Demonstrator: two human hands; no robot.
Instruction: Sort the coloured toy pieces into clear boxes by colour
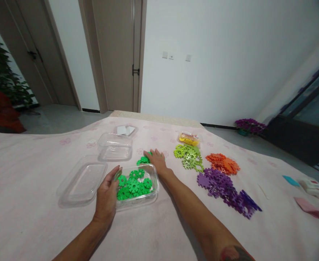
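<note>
A clear plastic box [154,190] holding several dark green snowflake pieces [133,185] sits on the pink cloth. My left hand [106,197] rests against the box's left side, fingers curved round its edge. My right hand [157,160] reaches past the box's far side and lies palm down, fingers bent, over a few loose dark green pieces [143,159] on the cloth. I cannot see whether it grips one.
A clear lid [80,181] lies left of the box, with an empty clear box [115,146] and another lid [125,129] behind. To the right lie light green pieces [189,156], orange pieces [223,163], purple pieces [224,186] and a yellow-filled box [189,138].
</note>
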